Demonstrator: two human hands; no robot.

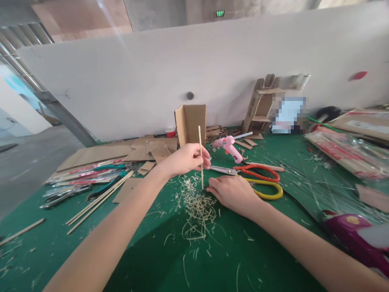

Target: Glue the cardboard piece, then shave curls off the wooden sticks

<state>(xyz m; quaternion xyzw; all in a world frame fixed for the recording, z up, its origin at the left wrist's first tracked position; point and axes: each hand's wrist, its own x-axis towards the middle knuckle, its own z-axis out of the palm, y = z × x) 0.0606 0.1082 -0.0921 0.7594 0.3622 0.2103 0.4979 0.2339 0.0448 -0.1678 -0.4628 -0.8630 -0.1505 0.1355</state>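
Note:
In the head view my left hand pinches a thin wooden stick, which stands nearly upright over the table. My right hand rests low with curled fingers beside the stick's lower end. Whatever lies in those fingers, if anything, is hidden. A heap of curly wood shavings spreads on the green table below the stick. Scissors with orange and yellow handles lie just behind my right hand. Behind my left hand stands a folded cardboard piece.
A pink glue gun lies beyond the scissors. Several wooden sticks, pliers and flat cardboard are on the left. At right are a purple tool and wrapped sticks. A cardboard structure leans near the white partition.

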